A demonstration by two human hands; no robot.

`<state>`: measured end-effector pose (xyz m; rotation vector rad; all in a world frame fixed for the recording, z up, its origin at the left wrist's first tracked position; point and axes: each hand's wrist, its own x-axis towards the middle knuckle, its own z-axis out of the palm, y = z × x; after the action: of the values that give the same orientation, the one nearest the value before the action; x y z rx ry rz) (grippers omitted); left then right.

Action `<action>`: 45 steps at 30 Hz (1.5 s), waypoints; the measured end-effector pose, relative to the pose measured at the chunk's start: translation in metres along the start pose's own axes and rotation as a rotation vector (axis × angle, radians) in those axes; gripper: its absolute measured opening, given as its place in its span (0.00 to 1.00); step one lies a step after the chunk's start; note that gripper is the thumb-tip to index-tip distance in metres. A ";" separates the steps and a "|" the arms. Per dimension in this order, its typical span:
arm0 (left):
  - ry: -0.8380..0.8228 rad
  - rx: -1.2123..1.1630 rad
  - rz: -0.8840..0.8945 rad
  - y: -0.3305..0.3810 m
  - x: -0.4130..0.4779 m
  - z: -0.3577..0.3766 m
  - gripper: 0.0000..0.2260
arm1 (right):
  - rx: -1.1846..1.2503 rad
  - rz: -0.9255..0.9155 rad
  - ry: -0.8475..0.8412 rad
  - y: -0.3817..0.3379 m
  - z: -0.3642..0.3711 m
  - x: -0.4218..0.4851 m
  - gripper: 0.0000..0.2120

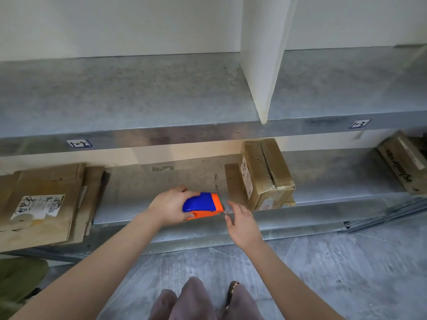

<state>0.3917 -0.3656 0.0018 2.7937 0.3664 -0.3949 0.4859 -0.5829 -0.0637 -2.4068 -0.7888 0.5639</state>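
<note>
A blue and orange tape dispenser (204,204) is held just above the front of the lower metal shelf (120,213). My left hand (169,205) grips its rear end, thumb under and fingers over the top. My right hand (241,221) is at the dispenser's front tip, fingers loosely spread beside a short clear end of tape (227,211); whether it pinches the tape I cannot tell. A taped cardboard box (265,173) stands on the same shelf just right of the dispenser.
Flattened cardboard sheets (44,204) with a white label lie on the lower shelf at left. Another box (404,160) sits at far right. The upper metal shelf (138,95) carries a white divider panel (265,54). Below is grey floor (323,262), with my knees at the bottom edge.
</note>
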 end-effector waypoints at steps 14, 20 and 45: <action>0.157 -0.031 0.008 -0.043 -0.054 -0.037 0.28 | -0.287 -0.139 0.025 -0.026 0.000 -0.002 0.24; 0.294 -0.060 0.218 -0.017 -0.053 -0.066 0.25 | -0.041 -0.191 0.201 -0.046 -0.041 -0.006 0.20; 0.400 -0.143 0.290 0.131 -0.019 -0.068 0.26 | 0.354 0.095 0.274 0.060 -0.189 -0.023 0.10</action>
<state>0.4278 -0.4688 0.1035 2.7148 0.0633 0.2493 0.5939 -0.7070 0.0501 -2.1381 -0.4200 0.3628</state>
